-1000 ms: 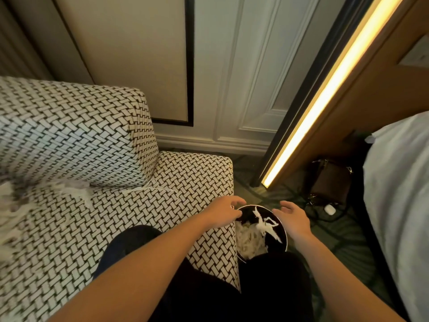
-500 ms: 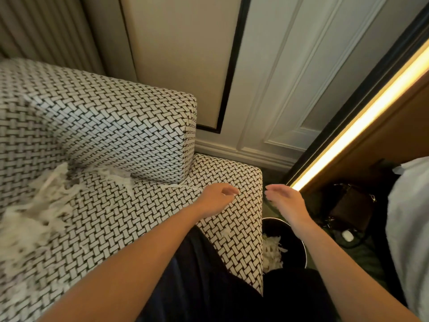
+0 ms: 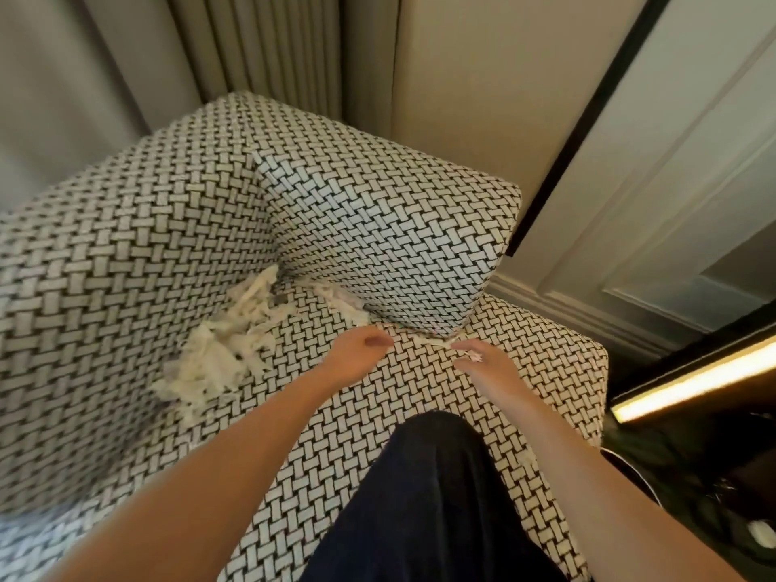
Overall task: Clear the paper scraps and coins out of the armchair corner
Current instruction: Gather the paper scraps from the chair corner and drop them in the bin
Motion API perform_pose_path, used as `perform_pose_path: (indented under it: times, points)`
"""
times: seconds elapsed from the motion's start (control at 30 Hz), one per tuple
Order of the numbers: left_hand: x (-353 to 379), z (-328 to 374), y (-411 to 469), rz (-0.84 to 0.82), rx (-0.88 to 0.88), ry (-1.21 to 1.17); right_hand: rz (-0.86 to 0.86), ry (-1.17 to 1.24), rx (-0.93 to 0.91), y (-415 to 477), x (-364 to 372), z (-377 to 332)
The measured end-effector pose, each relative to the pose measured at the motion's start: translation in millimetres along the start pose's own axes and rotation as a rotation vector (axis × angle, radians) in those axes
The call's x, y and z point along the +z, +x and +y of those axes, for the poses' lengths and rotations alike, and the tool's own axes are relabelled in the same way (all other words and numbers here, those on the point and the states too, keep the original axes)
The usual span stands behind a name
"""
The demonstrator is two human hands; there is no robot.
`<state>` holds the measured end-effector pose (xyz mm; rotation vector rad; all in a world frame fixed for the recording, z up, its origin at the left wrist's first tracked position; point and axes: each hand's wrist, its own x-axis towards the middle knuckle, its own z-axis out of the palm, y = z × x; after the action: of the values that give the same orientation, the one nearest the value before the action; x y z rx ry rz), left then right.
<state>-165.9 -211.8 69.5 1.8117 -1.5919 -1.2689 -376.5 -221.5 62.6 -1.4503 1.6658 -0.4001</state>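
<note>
White paper scraps (image 3: 222, 354) lie heaped in the corner of the black-and-white woven armchair (image 3: 126, 287), where seat, back and armrest meet. A small grey piece, maybe a coin (image 3: 279, 299), sits at the top of the heap. A thin strand of scraps (image 3: 424, 339) runs along the crease under the armrest (image 3: 386, 245). My left hand (image 3: 357, 350) hovers at that crease with its fingers curled, and I see nothing in it. My right hand (image 3: 487, 363) is just to the right, fingertips pinched on a small white scrap (image 3: 473, 355).
My dark trouser knee (image 3: 420, 497) rests on the seat front. A sliver of the black bin's rim (image 3: 630, 470) shows on the floor to the right of the chair. A lit strip (image 3: 693, 384) glows beyond it. Curtains and panelled wall stand behind the chair.
Both hands left the bin and moved up and left onto the seat by the armrest crease. The view swung left, bringing the scrap heap toward the centre.
</note>
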Motion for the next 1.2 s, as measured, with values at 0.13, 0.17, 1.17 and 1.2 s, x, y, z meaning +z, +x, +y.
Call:
perform_pose_path:
  times: [0.13,0.17,1.17,1.2]
  points:
    - [-14,-25,-2,0.021,-0.096,-0.017,-0.055,-0.219,0.057,25,25,14]
    - [-16,-31,-2,0.022,-0.111,-0.023,-0.072,-0.31,0.094,30,29,15]
    - [-12,-49,71,-0.118,-0.2,0.486,0.071,-0.067,-0.166,38,63,5]
    - [-15,-51,74,-0.122,-0.194,0.492,0.076,-0.035,-0.163,37,61,4]
